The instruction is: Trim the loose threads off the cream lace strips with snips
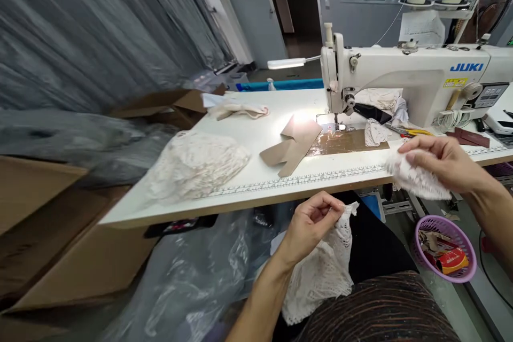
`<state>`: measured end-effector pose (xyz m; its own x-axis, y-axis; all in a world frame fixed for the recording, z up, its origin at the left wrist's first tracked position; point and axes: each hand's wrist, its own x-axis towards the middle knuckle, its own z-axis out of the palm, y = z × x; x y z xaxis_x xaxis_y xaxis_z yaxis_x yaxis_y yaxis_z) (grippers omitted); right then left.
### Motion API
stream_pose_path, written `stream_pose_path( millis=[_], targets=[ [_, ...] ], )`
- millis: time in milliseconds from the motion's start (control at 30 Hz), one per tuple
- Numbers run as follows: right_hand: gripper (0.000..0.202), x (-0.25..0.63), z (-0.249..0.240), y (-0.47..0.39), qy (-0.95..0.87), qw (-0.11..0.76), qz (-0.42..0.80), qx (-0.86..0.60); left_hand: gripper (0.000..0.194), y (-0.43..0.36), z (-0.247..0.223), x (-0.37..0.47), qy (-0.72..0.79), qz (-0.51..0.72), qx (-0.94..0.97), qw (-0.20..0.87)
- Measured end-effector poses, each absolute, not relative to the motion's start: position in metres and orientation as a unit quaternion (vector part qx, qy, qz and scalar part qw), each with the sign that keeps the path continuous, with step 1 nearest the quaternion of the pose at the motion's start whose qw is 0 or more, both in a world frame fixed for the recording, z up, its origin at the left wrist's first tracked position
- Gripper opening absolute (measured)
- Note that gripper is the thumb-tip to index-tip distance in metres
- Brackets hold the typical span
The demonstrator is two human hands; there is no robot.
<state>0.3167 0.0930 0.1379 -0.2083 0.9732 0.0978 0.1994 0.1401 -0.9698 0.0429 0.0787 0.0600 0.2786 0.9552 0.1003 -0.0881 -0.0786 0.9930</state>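
White bench (256,131) ahead of the left hand (308,224), which pinches lace fabric (320,272); right hand (447,163) grasping a white bundle (419,179); seemingly mid-handling, next move calling for light grip.

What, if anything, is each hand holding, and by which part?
Left hand: a white lace piece, pinched near its top end. Right hand: another lace piece, by its upper side.

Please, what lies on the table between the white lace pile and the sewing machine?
In the head view, overlapping beige pieces lie between the white lace pile and the sewing machine; a shiny brown strip lies beside them, nearer the machine.
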Motion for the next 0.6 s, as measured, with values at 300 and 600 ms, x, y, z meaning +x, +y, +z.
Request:
stream_pose_path(
  millis=[300,600],
  targets=[
    [0.029,0.215,0.07,0.058,-0.618,0.367,0.594,-0.362,0.02,0.071,0.042,0.027,0.352,0.424,0.532,0.643],
    [0.028,0.217,0.046,0.046,-0.638,0.377,0.538,-0.402,0.016,0.06,0.039,0.025,0.371,0.405,0.596,0.585]
  ],
)
